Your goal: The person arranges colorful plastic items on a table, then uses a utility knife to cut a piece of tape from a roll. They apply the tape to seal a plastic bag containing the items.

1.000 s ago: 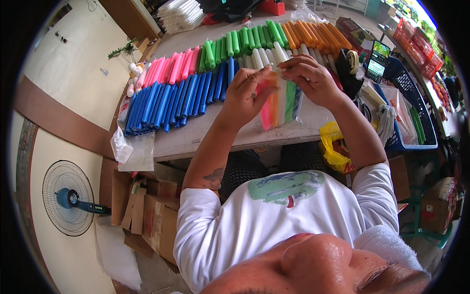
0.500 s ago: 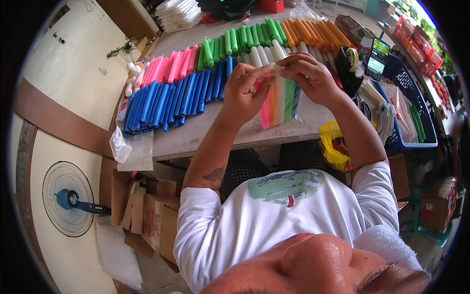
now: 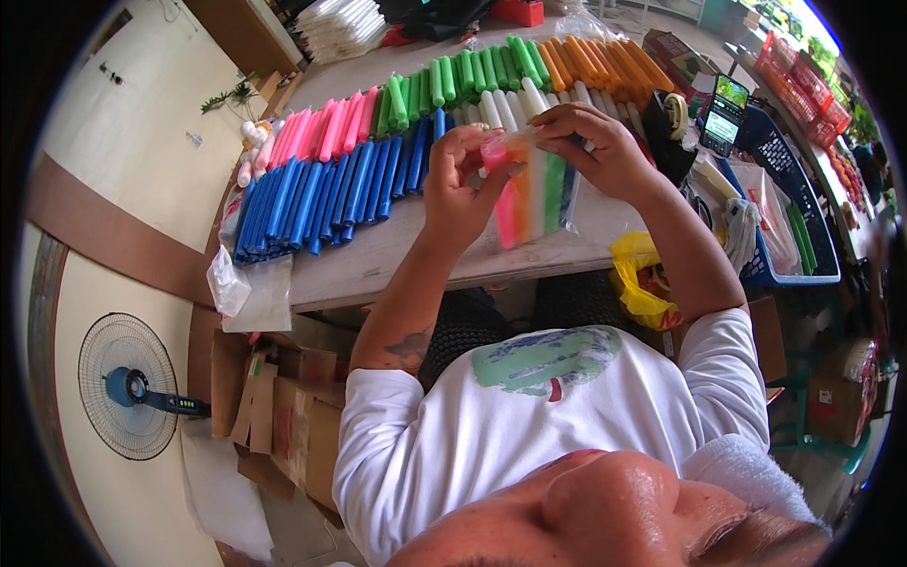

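Note:
A clear plastic bag hangs upright over the near part of the table, with pink, orange, white, green and dark blue candles side by side in it. My left hand is closed on the bag's upper left edge, beside the pink candle. At the upper right corner of the bag, my right hand pinches the plastic between fingers and thumb. Just beyond my hands lie white candles. A row of blue candles lies left of my left hand. The fingers partly cover the bag's mouth.
Behind lie pink candles, green candles and orange candles. To the right are a tape dispenser, a propped phone and a blue basket. A yellow bag hangs by the near edge; a fan stands left.
My left hand has shifted slightly left and its fingers have moved off the bag's top middle. The pink candle's top now shows beside them. My right hand stays on the bag's upper corner.

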`<state>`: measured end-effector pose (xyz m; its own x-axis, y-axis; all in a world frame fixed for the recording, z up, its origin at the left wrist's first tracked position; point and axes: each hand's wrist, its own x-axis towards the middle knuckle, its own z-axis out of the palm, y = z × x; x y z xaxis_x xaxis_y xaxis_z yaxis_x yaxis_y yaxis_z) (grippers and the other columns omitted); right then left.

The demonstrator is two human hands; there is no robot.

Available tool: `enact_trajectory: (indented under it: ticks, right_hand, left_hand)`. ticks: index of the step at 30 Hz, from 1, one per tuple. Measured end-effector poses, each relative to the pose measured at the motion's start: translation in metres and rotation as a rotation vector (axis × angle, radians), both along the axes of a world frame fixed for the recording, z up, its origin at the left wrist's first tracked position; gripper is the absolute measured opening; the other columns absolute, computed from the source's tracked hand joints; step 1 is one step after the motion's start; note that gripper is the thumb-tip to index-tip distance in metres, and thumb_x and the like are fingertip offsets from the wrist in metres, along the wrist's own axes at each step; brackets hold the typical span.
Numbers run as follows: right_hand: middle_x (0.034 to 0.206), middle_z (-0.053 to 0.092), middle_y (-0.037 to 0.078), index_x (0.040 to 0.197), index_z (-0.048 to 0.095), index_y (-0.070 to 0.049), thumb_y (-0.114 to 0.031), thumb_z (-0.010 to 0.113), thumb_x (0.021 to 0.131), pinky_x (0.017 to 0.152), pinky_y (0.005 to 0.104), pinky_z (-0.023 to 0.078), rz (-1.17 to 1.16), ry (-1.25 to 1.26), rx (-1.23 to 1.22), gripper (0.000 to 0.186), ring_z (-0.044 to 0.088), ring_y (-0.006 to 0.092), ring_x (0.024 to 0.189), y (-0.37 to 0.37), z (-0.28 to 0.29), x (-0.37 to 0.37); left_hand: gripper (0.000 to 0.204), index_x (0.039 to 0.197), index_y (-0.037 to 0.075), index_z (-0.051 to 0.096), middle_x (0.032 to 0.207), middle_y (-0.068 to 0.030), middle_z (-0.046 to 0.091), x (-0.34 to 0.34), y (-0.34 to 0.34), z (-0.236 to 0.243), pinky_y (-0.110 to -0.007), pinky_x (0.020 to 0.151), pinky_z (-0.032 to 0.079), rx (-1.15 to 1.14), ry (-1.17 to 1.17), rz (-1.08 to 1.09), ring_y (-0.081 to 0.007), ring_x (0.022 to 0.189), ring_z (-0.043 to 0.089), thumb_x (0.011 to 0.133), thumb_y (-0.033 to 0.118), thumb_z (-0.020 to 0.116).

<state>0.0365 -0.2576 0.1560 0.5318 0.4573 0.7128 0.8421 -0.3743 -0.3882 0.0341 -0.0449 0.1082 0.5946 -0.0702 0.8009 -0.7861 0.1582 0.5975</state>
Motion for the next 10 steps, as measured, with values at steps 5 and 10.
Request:
enact_trajectory:
  ticks: [5,10]
  right_hand:
    - [0.118,0.061,0.006,0.124,0.055,-0.008,-0.001,0.074,0.080,0.094,0.0320,0.048,0.054,0.224,0.192,0.049,0.059,0.0182,0.111,0.002,0.002,-0.006]
    - [0.121,0.059,0.006,0.138,0.046,-0.013,0.000,0.076,0.078,0.097,0.0317,0.046,0.028,0.475,0.162,0.069,0.056,0.0191,0.114,-0.005,-0.005,-0.001]
  left_hand:
    - [0.048,0.115,0.003,0.038,0.114,-0.0149,0.058,-0.002,0.001,-0.012,-0.033,0.088,0.056,-0.008,-0.022,-0.050,-0.0204,0.103,0.064,0.082,-0.008,0.069]
    - [0.045,0.114,0.004,0.039,0.116,-0.0147,0.056,0.009,-0.001,-0.011,-0.033,0.090,0.054,-0.071,-0.003,-0.092,-0.0214,0.104,0.063,0.082,-0.010,0.068]
